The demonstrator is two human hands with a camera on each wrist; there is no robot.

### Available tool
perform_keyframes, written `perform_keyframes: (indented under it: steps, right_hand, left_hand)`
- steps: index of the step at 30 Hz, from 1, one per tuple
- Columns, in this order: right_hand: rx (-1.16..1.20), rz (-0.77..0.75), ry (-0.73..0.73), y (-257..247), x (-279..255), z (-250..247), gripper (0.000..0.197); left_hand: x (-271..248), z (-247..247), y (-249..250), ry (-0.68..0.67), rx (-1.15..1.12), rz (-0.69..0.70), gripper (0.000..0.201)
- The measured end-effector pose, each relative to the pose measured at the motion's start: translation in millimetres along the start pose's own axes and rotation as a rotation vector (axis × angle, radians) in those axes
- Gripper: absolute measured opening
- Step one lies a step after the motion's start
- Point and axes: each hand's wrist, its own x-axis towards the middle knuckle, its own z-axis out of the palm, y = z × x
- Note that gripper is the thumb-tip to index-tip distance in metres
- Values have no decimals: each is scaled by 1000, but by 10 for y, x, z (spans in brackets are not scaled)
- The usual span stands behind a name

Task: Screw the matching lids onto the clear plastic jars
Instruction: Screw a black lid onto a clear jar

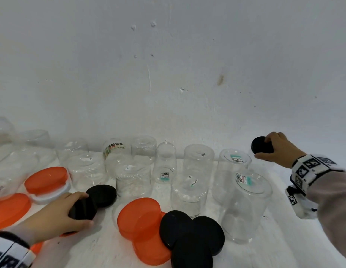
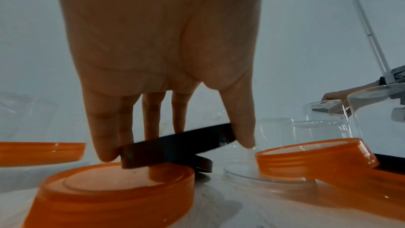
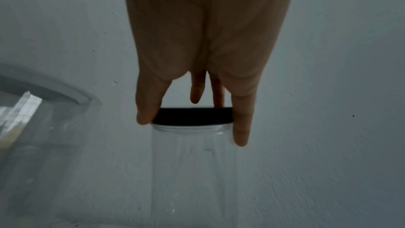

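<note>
Head view: near the table's front-left edge, the left hand (image 1: 58, 211) pinches a loose black lid (image 1: 82, 208), tilted. Far right by the wall, the right hand (image 1: 278, 147) grips a capped jar's lid (image 3: 192, 116), jar (image 3: 194, 171) upright directly beneath.

Black lid (image 3: 192, 116) sits atop upright clear jar (image 3: 194, 171); others stand inverted.

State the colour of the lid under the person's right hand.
Black. The lid sits on a clear jar, gripped by the right hand; the right wrist view shows it best.
</note>
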Motion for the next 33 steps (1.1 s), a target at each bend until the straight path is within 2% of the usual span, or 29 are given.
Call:
perform_keyframes:
  steps: [6,10,17,19,22,25,29,30,31,33]
  right_hand:
    - [-57,-31,-26,-3,127,48,41]
    - [-144,-34,-93,-4,155,27,51]
    - [-210,-38,-229,-81,3,-70,68]
    - [-190,-76,-261,-156,-74,-145,64]
    - [-144,-95,-230,-331,-230,-278,47]
    - [-115,7,-307,-535,-472,-370,61]
    - [-150,75,-468,-727,-816,-356,109]
    - [-160,86,-492,-758,-873,-341,115]
    - [-156,96,-509,-785,-927,-321,115]
    - [-118,107,-522,-833,-1013,-282,101]
  left_hand:
    - [-34,16,166,110,-48,41,73]
    - [-36,42,265,155,-39,56,73]
    - [-58,47,409,138,-79,110,70]
    - [-51,46,447,132,-92,138,70]
    - [-57,32,518,128,-121,169,72]
    - [-72,6,601,117,-153,203,75]
    - [-77,-24,677,100,-166,230,74]
    - [-74,-34,691,101,-170,235,74]
    - [-76,-49,699,102,-176,242,74]
    - [-86,-77,703,103,-186,255,72]
